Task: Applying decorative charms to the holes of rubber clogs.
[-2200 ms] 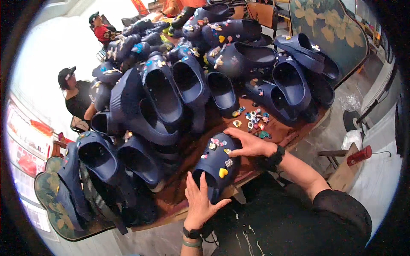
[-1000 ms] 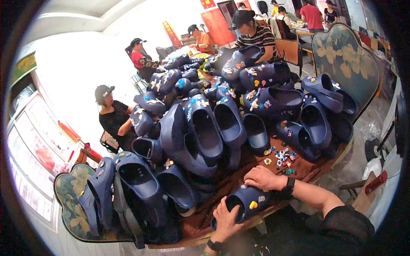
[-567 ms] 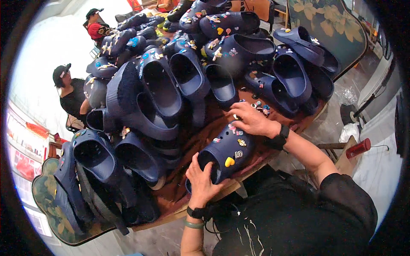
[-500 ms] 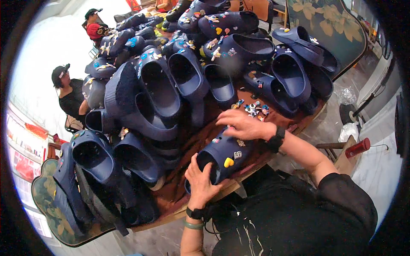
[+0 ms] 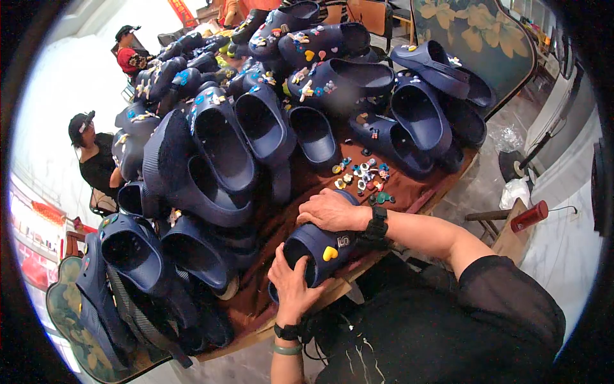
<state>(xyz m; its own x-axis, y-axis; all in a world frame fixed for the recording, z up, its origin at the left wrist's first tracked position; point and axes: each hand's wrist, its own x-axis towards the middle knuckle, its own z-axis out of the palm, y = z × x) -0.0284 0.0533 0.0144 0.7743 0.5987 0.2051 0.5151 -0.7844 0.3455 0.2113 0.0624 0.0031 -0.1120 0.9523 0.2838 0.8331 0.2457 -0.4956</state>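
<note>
A navy blue clog (image 5: 318, 243) lies on the brown cloth at the near edge of the table, its foot opening turned toward my left hand. A yellow heart charm (image 5: 330, 253) and a pale number-shaped charm (image 5: 344, 240) sit on its upper. My left hand (image 5: 293, 285) grips the rim of the opening, thumb inside. Over the toe part lies my right hand (image 5: 329, 211), its fingers bent across the top and far side; whether a charm is under them is hidden. Just beyond the toe, several small loose charms (image 5: 364, 176) are scattered on the cloth.
Navy clogs (image 5: 224, 150) are heaped across the table's middle and far side, more (image 5: 134, 253) at the near left. Two people, one in black (image 5: 96, 153), sit along the left side. A wooden stool (image 5: 511, 230) with a red cylinder (image 5: 529, 216) stands at right.
My right hand has come down from above the clog onto its toe part, moving left and nearer. My left hand still grips the opening. The whole view has shifted slightly.
</note>
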